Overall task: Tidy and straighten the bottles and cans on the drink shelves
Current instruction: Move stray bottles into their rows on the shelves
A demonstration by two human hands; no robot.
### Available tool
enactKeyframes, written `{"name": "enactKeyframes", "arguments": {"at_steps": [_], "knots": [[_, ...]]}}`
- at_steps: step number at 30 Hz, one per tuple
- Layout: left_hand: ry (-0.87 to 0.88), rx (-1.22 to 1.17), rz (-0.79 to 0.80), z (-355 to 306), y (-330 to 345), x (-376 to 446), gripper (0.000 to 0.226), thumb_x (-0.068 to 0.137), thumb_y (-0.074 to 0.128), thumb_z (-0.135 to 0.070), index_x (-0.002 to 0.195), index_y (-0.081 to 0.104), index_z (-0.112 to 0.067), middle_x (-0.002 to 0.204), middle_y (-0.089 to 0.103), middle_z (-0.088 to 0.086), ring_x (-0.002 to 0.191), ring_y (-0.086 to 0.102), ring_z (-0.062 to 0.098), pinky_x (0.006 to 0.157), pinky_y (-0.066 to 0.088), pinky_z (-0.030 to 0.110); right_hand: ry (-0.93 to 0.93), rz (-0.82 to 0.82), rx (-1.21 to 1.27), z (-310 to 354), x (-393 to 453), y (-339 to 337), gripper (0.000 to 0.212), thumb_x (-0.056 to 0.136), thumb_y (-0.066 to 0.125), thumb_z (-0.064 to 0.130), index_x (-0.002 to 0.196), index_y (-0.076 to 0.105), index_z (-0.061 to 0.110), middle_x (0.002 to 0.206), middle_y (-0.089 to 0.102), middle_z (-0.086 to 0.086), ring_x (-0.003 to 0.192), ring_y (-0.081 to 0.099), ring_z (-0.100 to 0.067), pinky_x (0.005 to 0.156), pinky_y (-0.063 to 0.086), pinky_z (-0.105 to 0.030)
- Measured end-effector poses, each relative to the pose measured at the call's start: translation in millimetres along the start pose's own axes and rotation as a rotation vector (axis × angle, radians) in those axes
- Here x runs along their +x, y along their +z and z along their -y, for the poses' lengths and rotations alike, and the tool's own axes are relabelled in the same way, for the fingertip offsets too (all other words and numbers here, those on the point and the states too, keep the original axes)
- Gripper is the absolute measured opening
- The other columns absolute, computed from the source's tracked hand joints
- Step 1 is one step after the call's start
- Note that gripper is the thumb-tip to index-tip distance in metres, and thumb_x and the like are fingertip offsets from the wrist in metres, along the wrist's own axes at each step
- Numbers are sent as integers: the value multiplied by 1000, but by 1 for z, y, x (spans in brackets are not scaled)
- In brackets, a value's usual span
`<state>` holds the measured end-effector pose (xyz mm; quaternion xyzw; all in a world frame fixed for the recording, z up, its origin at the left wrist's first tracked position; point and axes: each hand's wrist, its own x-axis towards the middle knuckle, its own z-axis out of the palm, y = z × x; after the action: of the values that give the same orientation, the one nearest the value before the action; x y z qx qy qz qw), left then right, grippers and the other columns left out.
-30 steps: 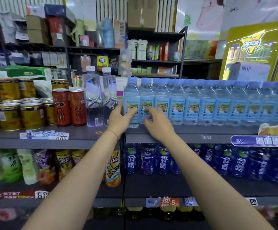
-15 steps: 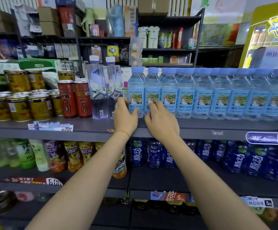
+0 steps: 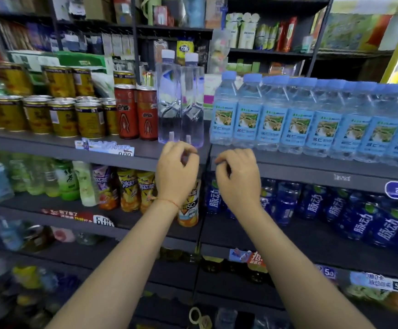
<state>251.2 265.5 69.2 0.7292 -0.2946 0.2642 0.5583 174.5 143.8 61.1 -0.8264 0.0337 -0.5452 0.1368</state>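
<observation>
Hands hang loosely curled and empty, left hand (image 3: 177, 173) and right hand (image 3: 238, 179) at frame centre below the blue-capped water bottles (image 3: 295, 117) just above; next, I judge, squaring another row.

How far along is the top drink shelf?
Done: the blue-capped water bottles stand in an even, label-forward row. In hand: nothing; the left hand and right hand hover loosely curled at the shelf edge. Left: the two tall clear bottles and the red cans beside them, likely next.
</observation>
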Motion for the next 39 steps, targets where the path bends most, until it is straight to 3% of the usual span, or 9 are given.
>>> {"name": "enactKeyframes", "arguments": {"at_steps": [4,9,12,18,24,29,33,37,39], "knots": [[-212,84,15,67,-42,-41,12,87,57,-17,79,66,-21,80,64,-5,77,57,12,70,45,30,-79,85,168,42,-60,43,15,87,51,3,78,64,6,77,60,-4,77,51,-20,69,40,-27],[-679,196,328,179,-90,-114,27,92,53,-25,65,57,-24,67,59,-4,71,59,20,64,44,33,278,798,356,61,-162,131,16,94,53,7,88,68,7,76,63,-3,65,55,-17,59,44,-32],[-999,141,403,249,-114,-174,25,92,52,-25,72,65,-18,73,66,3,71,63,21,65,51,32,512,1173,315,62,-238,177,14,95,54,7,94,68,9,85,67,-3,74,62,-19,67,48,-32],[-1348,2,341,378,-132,-282,24,69,58,-35,59,65,-14,56,63,6,60,63,29,73,56,47,704,1457,217,75,-362,262,13,89,61,8,93,70,15,93,70,-5,88,61,-16,71,39,-24],[-1399,-7,321,462,-128,-312,22,75,57,-30,63,64,-14,60,64,5,55,61,22,70,56,38,930,1401,103,79,-414,368,43,91,61,17,133,54,11,127,64,-9,118,59,-27,90,44,-32],[-1438,17,339,522,-124,-337,22,69,52,-37,59,62,-20,78,71,17,78,69,37,79,57,49,1251,1075,230,40,-471,464,93,57,82,50,136,50,12,134,61,-5,120,60,-23,99,51,-44],[-1429,41,351,543,-128,-357,17,71,53,-36,60,62,-26,87,72,16,86,68,36,80,57,47,1391,849,319,61,-459,485,80,76,85,19,142,43,4,146,50,-10,129,52,-23,105,45,-36],[-1410,39,378,548,-133,-369,15,72,53,-34,64,63,-27,87,72,14,88,67,35,80,57,45,1385,790,301,66,-465,486,83,66,90,23,137,49,9,138,56,-5,122,58,-21,100,51,-38],[-1380,68,414,541,-136,-371,12,77,56,-29,76,67,-24,95,72,14,96,66,33,87,54,39,1417,802,322,70,-472,473,68,58,92,29,118,61,17,121,67,-1,109,66,-21,93,55,-43]]}}
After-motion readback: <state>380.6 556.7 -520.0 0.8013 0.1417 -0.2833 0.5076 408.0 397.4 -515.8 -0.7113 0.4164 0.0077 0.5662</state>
